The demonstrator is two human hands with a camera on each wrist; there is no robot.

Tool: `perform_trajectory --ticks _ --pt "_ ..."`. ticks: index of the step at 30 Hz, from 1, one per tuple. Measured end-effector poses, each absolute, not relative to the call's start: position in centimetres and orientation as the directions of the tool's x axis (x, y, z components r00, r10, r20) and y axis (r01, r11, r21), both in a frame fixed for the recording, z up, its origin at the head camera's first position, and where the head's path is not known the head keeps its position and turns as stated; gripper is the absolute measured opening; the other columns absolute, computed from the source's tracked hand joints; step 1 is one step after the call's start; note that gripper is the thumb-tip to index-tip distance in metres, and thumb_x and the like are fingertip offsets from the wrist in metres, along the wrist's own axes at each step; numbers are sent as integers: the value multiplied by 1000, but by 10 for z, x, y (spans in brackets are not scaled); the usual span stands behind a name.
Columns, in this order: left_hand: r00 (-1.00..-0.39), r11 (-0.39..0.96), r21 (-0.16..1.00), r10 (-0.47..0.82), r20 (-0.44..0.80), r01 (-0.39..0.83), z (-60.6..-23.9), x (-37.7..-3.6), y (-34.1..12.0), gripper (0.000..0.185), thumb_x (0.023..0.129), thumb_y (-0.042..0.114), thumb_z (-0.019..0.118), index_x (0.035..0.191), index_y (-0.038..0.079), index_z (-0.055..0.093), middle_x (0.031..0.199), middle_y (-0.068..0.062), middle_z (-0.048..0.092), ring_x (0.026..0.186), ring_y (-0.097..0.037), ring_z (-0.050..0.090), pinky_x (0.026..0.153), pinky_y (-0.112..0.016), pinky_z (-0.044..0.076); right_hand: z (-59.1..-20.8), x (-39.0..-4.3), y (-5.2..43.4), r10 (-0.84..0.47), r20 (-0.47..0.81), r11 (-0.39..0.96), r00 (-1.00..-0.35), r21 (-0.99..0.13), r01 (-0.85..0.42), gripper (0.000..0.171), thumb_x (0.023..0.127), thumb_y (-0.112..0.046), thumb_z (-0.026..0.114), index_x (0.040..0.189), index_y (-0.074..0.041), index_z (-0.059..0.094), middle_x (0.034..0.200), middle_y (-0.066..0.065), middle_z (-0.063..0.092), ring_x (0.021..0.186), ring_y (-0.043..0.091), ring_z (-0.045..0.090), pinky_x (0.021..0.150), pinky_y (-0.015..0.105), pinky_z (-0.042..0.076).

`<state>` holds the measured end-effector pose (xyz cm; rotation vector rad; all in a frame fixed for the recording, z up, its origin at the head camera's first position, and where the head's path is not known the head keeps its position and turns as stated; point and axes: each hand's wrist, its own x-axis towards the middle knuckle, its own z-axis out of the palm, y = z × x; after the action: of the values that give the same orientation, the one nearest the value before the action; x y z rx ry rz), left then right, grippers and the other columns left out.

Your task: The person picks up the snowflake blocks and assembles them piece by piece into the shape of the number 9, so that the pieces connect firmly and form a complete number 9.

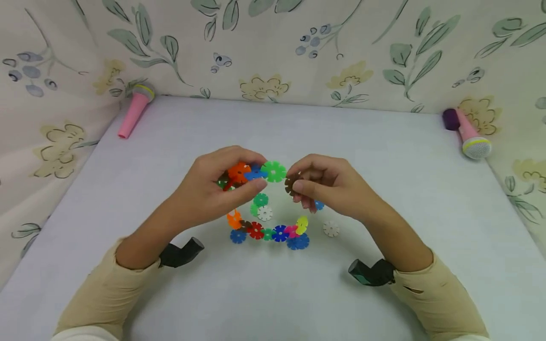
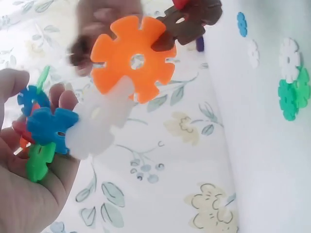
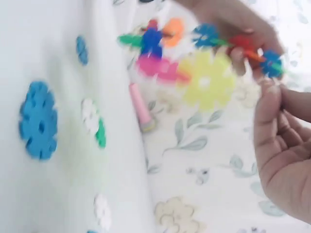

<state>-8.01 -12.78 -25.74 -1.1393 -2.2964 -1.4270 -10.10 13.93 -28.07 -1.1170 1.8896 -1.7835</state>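
Observation:
My left hand (image 1: 222,182) holds a chain of slotted flower-shaped plastic discs, with an orange disc (image 1: 239,172) and a blue disc (image 1: 256,172) between thumb and fingers. A bright green disc (image 1: 273,171) sticks out at the chain's right end. Close beside it, my right hand (image 1: 324,182) pinches a brown disc (image 1: 291,184) between thumb and index finger; whether it touches the green one I cannot tell. The chain curves below the hands through a red disc (image 1: 256,230) to a yellow disc (image 1: 302,225). In the left wrist view, a white disc (image 2: 99,119) joins a large orange disc (image 2: 131,58).
Loose discs lie on the white table (image 1: 273,293): a white one (image 1: 331,228), a blue one (image 3: 39,120) and several others. Pink toy microphones lie at the back left (image 1: 136,109) and back right (image 1: 469,135). Flowered cloth (image 1: 273,52) stands behind.

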Motion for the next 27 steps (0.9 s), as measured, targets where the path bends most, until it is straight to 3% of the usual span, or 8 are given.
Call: perform_trajectory --ticks 6,15,19,22,27 --pt "-643 213 654 547 536 726 -262 -79 -122 38 94 7 67 131 7 63 111 2 62 94 -11 57 69 -27 54 -272 -91 139 -695 241 -241 -678 -966 -96 19 101 -2 57 120 -2 58 81 12 64 65 19 59 55 29 54" --pt "-575 146 646 628 524 749 -268 -81 -116 49 95 5 68 142 8 57 111 2 56 76 -7 50 60 -24 45 -275 -91 139 -719 192 -299 -668 -953 47 12 99 -10 64 109 -4 64 83 9 65 65 15 60 50 22 51" --pt "-558 142 631 639 530 763 -270 -81 -113 48 95 3 67 142 7 57 109 2 56 74 -6 48 59 -23 43 -276 -90 140 -732 157 -303 -663 -947 111 17 99 -12 65 111 -3 57 79 7 67 60 15 61 50 22 51" --pt "-571 197 601 626 531 775 -269 -79 -113 46 95 5 68 140 9 60 108 2 57 79 -6 50 61 -22 46 -276 -90 139 -725 149 -281 -672 -955 91 18 99 -10 63 110 -3 51 79 9 70 57 17 61 52 25 53" --pt "-653 310 603 563 506 735 -267 -78 -118 29 95 12 68 124 8 64 108 2 61 88 -8 57 69 -26 53 -273 -96 145 -627 189 -119 -756 -982 -147 11 104 -9 55 111 -2 54 86 19 69 65 30 65 57 37 57"
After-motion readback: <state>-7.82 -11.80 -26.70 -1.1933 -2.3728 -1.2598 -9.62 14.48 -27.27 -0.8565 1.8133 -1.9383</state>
